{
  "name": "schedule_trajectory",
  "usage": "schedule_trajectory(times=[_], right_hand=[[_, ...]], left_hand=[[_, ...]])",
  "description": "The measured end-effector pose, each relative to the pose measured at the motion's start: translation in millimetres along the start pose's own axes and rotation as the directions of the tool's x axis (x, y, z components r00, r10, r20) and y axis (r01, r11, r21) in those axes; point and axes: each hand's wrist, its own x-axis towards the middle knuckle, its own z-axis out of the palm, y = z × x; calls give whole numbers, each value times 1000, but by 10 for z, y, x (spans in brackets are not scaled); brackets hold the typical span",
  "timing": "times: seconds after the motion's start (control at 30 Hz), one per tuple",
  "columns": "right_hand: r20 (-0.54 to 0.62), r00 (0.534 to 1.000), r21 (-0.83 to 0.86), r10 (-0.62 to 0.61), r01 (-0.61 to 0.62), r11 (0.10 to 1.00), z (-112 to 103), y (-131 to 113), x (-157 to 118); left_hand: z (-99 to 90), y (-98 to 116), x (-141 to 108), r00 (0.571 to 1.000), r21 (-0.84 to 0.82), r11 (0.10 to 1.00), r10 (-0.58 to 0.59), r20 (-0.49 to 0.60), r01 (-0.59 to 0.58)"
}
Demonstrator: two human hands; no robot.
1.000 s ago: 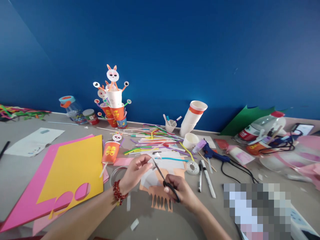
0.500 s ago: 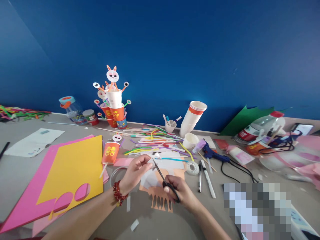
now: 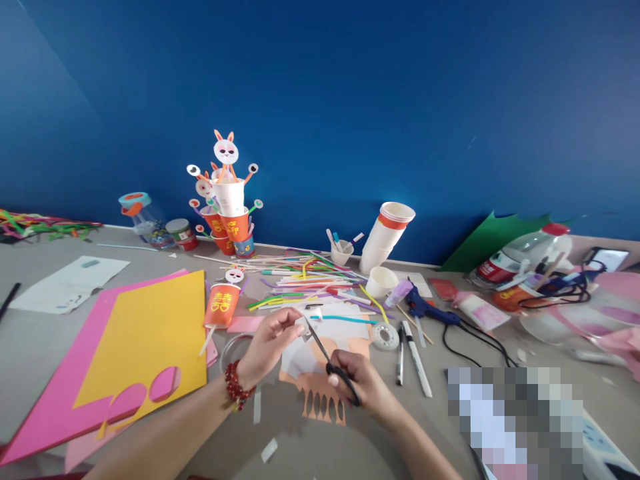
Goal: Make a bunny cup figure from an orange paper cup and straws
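Observation:
My left hand [image 3: 274,340] pinches a small piece of white paper [image 3: 303,327] between thumb and fingertips. My right hand [image 3: 357,383] grips black-handled scissors [image 3: 320,347], their blades pointing up and left against the paper's edge. Beneath both hands lie white paper sheets [image 3: 303,357] and orange paper [image 3: 325,407] with a row of leaf-shaped cut-outs. Just left of my left hand, a red paper cup [image 3: 221,305] with a small rabbit face leans on the yellow card. Fingers hide part of the held paper.
Yellow card [image 3: 160,327] and pink card [image 3: 55,407] lie at left. Behind stand decorated rabbit cups [image 3: 234,223] and a leaning stack of white cups [image 3: 383,237]. Coloured straws [image 3: 310,280] spread across the middle. Right are markers [image 3: 417,360] and a blue glue gun [image 3: 433,310].
My hands stay nearly in place. A small white bit beside the scissor tips has shifted slightly; the rest looks the same.

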Motion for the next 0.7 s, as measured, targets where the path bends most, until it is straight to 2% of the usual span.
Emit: schedule_trajectory(times=[0.3,0.7], right_hand=[[13,1000,28,6,-7,1000,23,-57,-18],[-12,1000,-27,-3,3,1000,-10,-38,-13]], left_hand=[[-2,-4,20,1000,-19,1000,-8,4,8],[-11,2,15,999,-18,1000,-23,-30,23]])
